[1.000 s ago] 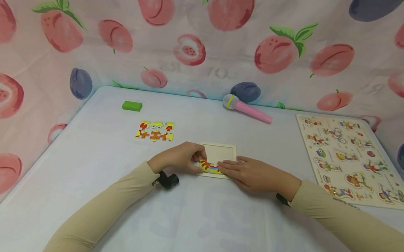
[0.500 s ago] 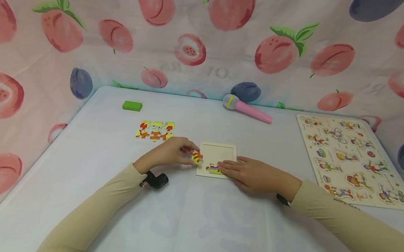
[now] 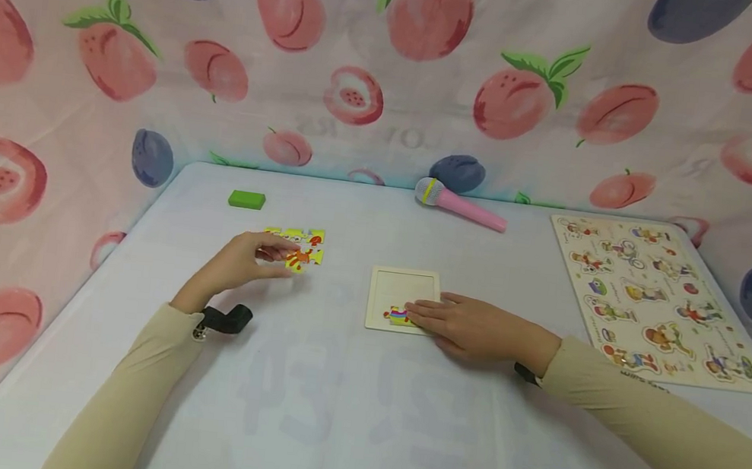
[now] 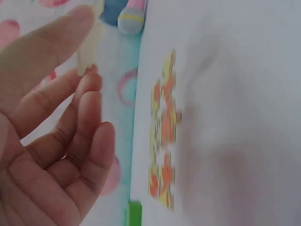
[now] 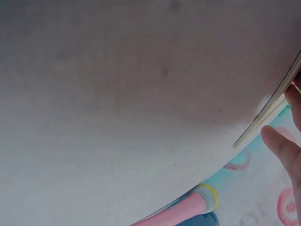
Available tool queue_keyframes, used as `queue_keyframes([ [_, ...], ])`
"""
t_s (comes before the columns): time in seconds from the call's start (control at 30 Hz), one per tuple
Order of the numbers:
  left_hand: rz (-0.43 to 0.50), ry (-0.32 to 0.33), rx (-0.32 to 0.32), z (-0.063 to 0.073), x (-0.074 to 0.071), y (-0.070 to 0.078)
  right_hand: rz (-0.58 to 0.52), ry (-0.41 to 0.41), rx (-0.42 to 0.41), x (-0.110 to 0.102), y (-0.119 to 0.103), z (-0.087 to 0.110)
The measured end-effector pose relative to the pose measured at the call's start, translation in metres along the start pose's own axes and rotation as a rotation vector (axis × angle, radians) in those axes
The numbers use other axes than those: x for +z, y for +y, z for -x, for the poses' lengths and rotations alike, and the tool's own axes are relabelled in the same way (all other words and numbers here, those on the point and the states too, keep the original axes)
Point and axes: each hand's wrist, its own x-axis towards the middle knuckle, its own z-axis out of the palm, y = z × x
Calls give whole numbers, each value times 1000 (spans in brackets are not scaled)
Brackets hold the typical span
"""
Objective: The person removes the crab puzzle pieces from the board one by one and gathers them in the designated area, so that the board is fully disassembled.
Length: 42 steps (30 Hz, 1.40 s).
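Note:
My left hand (image 3: 235, 262) pinches a yellow-and-orange jigsaw piece (image 3: 297, 260) between thumb and fingertips. The left wrist view shows that piece (image 4: 88, 49) nearly edge-on, pale, raised above the table. Beneath and behind it lie several loose jigsaw pieces (image 3: 317, 237), partly covered by the hand in the head view. A square wooden puzzle tray (image 3: 405, 287) is in the middle of the table. Near its front edge sits a rainbow-striped piece (image 3: 398, 315). My right hand (image 3: 479, 326) rests on the tray's right side, fingers straight, fingertips overlapping the striped piece's right end.
A green block (image 3: 246, 199) lies back left, beyond the loose pieces. At the back edge is a pink toy microphone (image 3: 465, 206). On the right lies a large picture puzzle board (image 3: 660, 310), close to my right forearm.
My left hand has lifted a jigsaw piece out of the tray's left front corner and carried it left to the loose pieces. The right hand has stayed in place.

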Motion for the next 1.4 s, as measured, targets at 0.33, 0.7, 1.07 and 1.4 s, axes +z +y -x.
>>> queue_keyframes([
  [0.33, -62, -33, -105, 20, -23, -45, -18, -5, 15, 2, 2, 0],
  [0.7, -114, -93, -163, 26, -27, -60, 22, -2, 11, 3, 1, 1],
  [1.07, -120, -89, -140, 22, -26, -59, -2, -12, 17, 2, 2, 0],
  [1.4, -125, -63, -158, 21, -26, -58, 10, -24, 23, 1, 1, 0],
])
